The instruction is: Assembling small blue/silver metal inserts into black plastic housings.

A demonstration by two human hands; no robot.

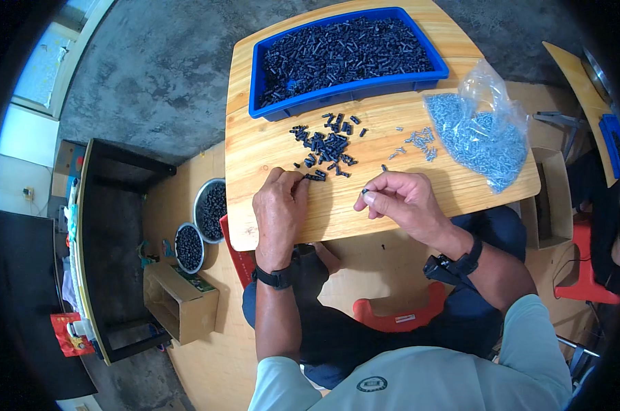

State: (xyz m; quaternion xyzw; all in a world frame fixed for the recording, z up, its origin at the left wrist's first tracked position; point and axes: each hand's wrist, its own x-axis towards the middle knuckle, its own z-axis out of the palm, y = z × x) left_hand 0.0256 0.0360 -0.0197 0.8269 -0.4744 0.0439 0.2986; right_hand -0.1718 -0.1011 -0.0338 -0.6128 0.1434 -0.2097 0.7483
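Observation:
My left hand (280, 205) rests at the near left of the wooden table, its fingers drawn together at the edge of a loose pile of small black plastic parts (328, 146). Whatever those fingers may hold is hidden; a few black parts (315, 177) lie right by the fingertips. To the right, my right hand (406, 200) pinches a small black plastic part (365, 192) between thumb and forefinger, just over the tabletop. A few small silver screws (422, 142) lie scattered beyond this hand, beside a clear plastic bag (485, 133) full of similar screws.
A blue tray (351, 90) heaped with black parts spans the table's (255, 147) far side. Left on the floor are two metal bowls (199, 222) of black pieces and a cardboard box (180, 301). Another person sits at the right, near an open carton (555, 198).

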